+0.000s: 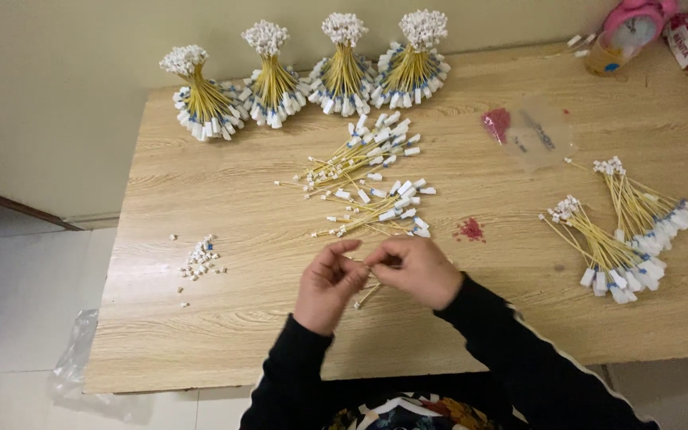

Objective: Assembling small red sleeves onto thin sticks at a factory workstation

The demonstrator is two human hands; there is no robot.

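Black-sleeved left hand [326,285] and right hand [417,271] pinch thin yellow wires [369,293] between their fingers.

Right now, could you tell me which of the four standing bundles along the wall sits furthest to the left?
The bundle at the table's back left corner. It stands lower in view, slightly apart from the other three, which crowd closer together.

Left hand [326,285] and right hand [416,271] meet over the table [224,334], pinching yellow wires [368,293]. Loose wire pile [369,179] lies just beyond the hands, four tied bundles [308,76] further back, white caps [199,259] left of the hands.
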